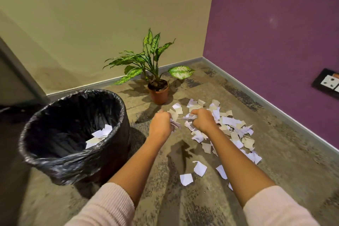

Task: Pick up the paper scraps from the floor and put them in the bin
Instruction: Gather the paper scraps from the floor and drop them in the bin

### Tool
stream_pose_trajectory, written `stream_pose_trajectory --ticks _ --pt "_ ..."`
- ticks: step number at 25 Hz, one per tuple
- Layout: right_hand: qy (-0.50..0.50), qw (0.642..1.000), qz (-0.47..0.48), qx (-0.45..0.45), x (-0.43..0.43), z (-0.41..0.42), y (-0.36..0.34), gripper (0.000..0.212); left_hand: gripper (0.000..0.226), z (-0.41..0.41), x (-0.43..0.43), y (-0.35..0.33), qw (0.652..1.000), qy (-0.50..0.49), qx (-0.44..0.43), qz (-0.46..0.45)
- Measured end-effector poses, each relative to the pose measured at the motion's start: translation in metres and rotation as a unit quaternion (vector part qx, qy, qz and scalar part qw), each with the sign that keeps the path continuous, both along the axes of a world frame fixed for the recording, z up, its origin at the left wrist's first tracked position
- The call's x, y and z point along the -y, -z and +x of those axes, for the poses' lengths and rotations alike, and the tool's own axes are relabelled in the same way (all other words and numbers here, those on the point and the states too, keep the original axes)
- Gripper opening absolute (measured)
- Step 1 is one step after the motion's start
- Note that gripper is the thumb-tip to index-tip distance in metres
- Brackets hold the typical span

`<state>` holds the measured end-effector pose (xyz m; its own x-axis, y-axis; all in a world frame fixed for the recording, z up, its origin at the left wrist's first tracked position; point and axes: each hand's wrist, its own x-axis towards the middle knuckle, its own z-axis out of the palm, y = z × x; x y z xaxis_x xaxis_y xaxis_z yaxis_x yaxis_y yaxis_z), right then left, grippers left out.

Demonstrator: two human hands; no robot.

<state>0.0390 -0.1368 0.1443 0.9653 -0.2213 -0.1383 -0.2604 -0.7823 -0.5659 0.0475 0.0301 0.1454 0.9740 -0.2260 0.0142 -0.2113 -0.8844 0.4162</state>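
Observation:
White and cream paper scraps [229, 124] lie scattered over the carpet on the right. My left hand [161, 124] grips a bunch of scraps [175, 124] just above the floor, right of the bin. Over the left part of the pile, my right hand [202, 120] is curled round more scraps [189, 116]. A round bin lined with a black bag [73, 159] stands at the left, with a few scraps [100, 135] lying inside it.
A potted plant [158, 91] in a terracotta pot stands behind the pile near the beige wall. The purple wall on the right carries a socket plate [328, 83]. Loose scraps [200, 169] lie nearer me on the carpet.

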Motion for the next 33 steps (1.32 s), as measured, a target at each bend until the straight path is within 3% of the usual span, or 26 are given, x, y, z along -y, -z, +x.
stream_pose_trajectory --ticks 7,14,20,22,26,29,33 --pt "-0.087 0.994 -0.002 0.068 -0.087 0.042 -0.079 0.029 0.025 0.02 -0.073 -0.094 0.992 -0.035 0.117 0.009" --pt "-0.178 0.978 0.02 0.105 -0.192 0.065 -0.117 0.032 0.017 0.03 -0.17 -0.128 0.984 -0.116 0.131 0.024" --pt "-0.218 0.973 0.003 0.07 -0.235 0.071 -0.11 0.041 0.017 0.021 -0.213 -0.11 0.978 -0.188 0.085 0.041" --pt "-0.253 0.965 0.023 0.063 -0.304 0.098 -0.102 0.039 0.018 0.039 -0.278 -0.101 0.966 -0.247 0.066 0.049" --pt "-0.297 0.954 -0.034 0.039 -0.313 0.089 -0.078 0.037 0.024 0.029 -0.291 -0.079 0.966 -0.246 0.02 0.076" --pt "-0.313 0.948 -0.064 -0.006 -0.312 0.089 -0.056 0.052 0.038 0.026 -0.294 -0.064 0.968 -0.238 -0.024 0.073" --pt "-0.333 0.938 -0.068 -0.064 -0.317 0.095 -0.05 0.06 0.038 0.032 -0.302 -0.054 0.967 -0.227 -0.075 0.088"
